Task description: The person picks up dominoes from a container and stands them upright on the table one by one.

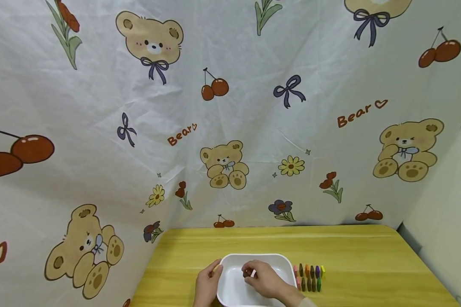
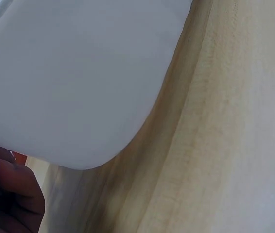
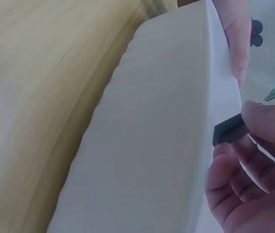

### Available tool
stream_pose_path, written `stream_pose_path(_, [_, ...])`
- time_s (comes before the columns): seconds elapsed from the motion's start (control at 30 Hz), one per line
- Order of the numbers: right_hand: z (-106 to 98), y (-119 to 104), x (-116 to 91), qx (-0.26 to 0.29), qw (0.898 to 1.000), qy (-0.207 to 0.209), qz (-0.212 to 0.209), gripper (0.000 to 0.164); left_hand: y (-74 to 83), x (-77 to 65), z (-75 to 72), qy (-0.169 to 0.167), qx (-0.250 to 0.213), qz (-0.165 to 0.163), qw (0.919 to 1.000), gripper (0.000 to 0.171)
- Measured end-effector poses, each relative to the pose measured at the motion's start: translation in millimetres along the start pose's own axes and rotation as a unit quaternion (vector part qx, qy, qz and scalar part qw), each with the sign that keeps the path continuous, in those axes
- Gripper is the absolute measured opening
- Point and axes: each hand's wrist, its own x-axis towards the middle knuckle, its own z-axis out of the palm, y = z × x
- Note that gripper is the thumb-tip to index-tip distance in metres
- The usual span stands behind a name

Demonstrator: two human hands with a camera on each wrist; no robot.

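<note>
A white plastic tray [image 1: 236,288] with rounded corners stands on the wooden table. My left hand [image 1: 207,283] grips its left side, the thumb at the rim; in the left wrist view curled fingers [image 2: 18,187] show beside the tray's wall [image 2: 79,87]. Over the tray's inside, my right hand [image 1: 266,280] pinches a short dark crayon [image 3: 229,130] between thumb and fingers. That crayon has a faceted, tapered end and looks dark brown in the head view. The tray's floor is partly hidden by the right hand.
Just right of the tray, several short crayons [image 1: 312,271] stand or lie in two rows, pink, brown, orange, purple, yellow and green among them. The wooden table [image 1: 369,264] reaches back to a bear-print cloth [image 1: 253,119] hanging behind it. A pale wall [image 1: 449,238] borders the right side.
</note>
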Motion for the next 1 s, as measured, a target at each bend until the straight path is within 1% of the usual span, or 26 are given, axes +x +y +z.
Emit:
stream_pose_path(0.17, [-14, -9, -7, -0.008, 1.0, -0.006, -0.012, 0.011, 1.1, -0.2, 0.7, -0.001, 0.001, -0.01, 0.9999, 0.032])
stream_pose_path(0.33, [-29, -15, -19, 0.027, 0.999, -0.023, 0.001, 0.014, -1.8, -2.7, -0.1, -0.018, -0.004, -0.017, 0.9997, 0.038])
stream_pose_path(0.5, [-39, -8, -31, 0.05, 0.998, -0.039, 0.01, 0.013, -4.9, -2.7, -2.2, -0.021, -0.016, -0.014, 0.9995, 0.038])
stream_pose_path(0.6, [-45, -2, -41, 0.062, 0.997, -0.045, 0.013, 0.015, -5.4, -2.3, -2.5, -0.023, -0.017, -0.018, 0.9994, 0.039])
stream_pose_path(0.77, [-60, 5, -55, 0.077, 0.995, -0.057, 0.03, 0.018, -2.0, -2.6, -1.8, -0.024, -0.025, -0.017, 0.9993, 0.04])
stream_pose_path(0.87, [-69, 7, -60, 0.071, 0.995, -0.054, 0.051, 0.019, 0.1, -2.0, -0.6, -0.02, -0.025, -0.015, 0.9994, 0.038])
stream_pose_path(1.0, [-79, 8, -66, 0.055, 0.995, -0.036, 0.072, 0.02, 0.8, 0.0, 1.2, -0.019, -0.026, -0.024, 0.9992, 0.036])
